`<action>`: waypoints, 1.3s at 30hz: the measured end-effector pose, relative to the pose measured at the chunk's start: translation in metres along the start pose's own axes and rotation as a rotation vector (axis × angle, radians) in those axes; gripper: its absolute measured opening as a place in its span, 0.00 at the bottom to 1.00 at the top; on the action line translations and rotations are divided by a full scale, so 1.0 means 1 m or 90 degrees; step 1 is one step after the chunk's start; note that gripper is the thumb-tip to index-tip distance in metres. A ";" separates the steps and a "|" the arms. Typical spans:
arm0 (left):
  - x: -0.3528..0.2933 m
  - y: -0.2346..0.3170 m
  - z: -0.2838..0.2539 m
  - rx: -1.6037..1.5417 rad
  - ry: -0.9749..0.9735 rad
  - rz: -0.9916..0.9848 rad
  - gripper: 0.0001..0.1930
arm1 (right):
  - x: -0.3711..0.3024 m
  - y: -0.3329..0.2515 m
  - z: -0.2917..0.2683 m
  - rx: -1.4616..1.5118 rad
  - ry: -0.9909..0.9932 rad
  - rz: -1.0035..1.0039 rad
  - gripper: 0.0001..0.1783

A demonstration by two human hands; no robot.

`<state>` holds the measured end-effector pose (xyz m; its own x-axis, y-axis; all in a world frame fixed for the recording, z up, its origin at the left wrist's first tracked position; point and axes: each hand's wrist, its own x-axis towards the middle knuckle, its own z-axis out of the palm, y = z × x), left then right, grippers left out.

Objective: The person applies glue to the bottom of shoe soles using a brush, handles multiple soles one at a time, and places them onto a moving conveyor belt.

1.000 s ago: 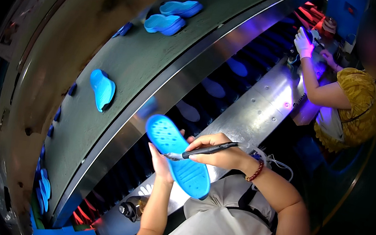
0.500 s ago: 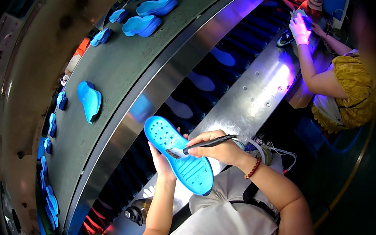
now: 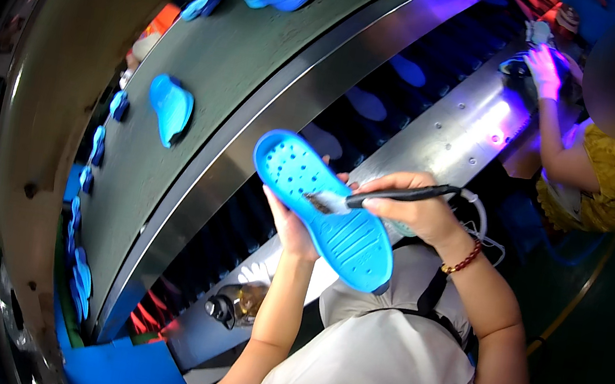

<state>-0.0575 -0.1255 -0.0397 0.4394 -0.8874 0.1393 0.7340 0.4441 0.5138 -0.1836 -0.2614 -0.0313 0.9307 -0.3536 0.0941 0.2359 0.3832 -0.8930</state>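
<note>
My left hand [image 3: 293, 230] grips a blue shoe sole [image 3: 363, 255] from beneath, its thumb along the near side. Tilted toward me, the sole shows a dotted forefoot with small holes and a ribbed heel. My right hand [image 3: 421, 214] pinches a black pen-shaped brush [image 3: 408, 194], fed by a pale hose [image 3: 480, 213]. The brush's bristle tip touches the middle of the sole, where a wet-looking whitish patch shows. Some fingers of the left hand are hidden behind the sole.
A green conveyor belt [image 3: 215, 89] with a metal rim curves along the left, carrying several blue soles [image 3: 170, 110]. A metal ledge [image 3: 433, 135] runs beyond my hands. Near my left forearm stands a bottle [image 3: 246, 303]. A co-worker's gloved hand [image 3: 545, 70] is at the far right.
The view has shifted. The held sole and both hands sit higher and further right in the picture. The brush tip is still on the sole's middle.
</note>
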 end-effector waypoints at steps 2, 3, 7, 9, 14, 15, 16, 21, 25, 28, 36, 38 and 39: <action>0.001 0.001 0.001 0.013 0.017 0.017 0.38 | 0.000 -0.006 -0.003 -0.051 0.022 -0.005 0.11; 0.002 0.002 0.003 0.009 0.013 0.022 0.39 | 0.000 -0.008 -0.002 -0.039 0.023 -0.009 0.11; -0.006 0.005 0.001 0.036 0.030 0.022 0.41 | 0.005 -0.013 0.008 -0.077 0.002 -0.017 0.11; -0.007 0.004 0.005 -0.049 0.007 0.065 0.42 | 0.014 -0.021 0.017 -0.201 -0.009 -0.041 0.10; -0.007 0.005 -0.009 0.023 0.182 0.133 0.46 | 0.012 -0.018 0.045 -0.603 -0.109 -0.417 0.08; -0.008 0.010 -0.007 0.026 0.206 0.151 0.48 | 0.003 -0.017 0.049 -0.623 -0.136 -0.414 0.08; -0.012 0.016 -0.014 0.024 0.179 0.162 0.45 | -0.008 -0.014 0.051 -0.643 -0.163 -0.407 0.09; -0.021 0.026 -0.014 0.004 0.158 0.156 0.44 | -0.006 -0.046 0.037 -0.540 -0.325 -0.194 0.08; -0.015 0.017 0.009 -0.046 0.108 0.142 0.44 | 0.018 -0.038 0.046 -0.428 -0.083 -0.268 0.10; -0.015 0.018 0.009 -0.060 0.050 0.171 0.44 | 0.006 -0.033 0.057 -0.473 -0.247 -0.334 0.08; -0.011 0.029 0.006 0.002 0.109 0.220 0.44 | 0.006 -0.027 0.041 -0.418 -0.234 -0.262 0.09; -0.010 0.035 0.005 0.000 0.081 0.210 0.45 | 0.000 -0.034 0.047 -0.403 -0.367 -0.227 0.10; -0.012 0.039 0.001 -0.004 0.095 0.219 0.46 | -0.001 -0.034 0.045 -0.366 -0.419 -0.156 0.10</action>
<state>-0.0348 -0.0975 -0.0205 0.7310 -0.6590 0.1772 0.5334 0.7138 0.4539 -0.1799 -0.2357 0.0190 0.8861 0.2575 0.3855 0.4368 -0.1855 -0.8802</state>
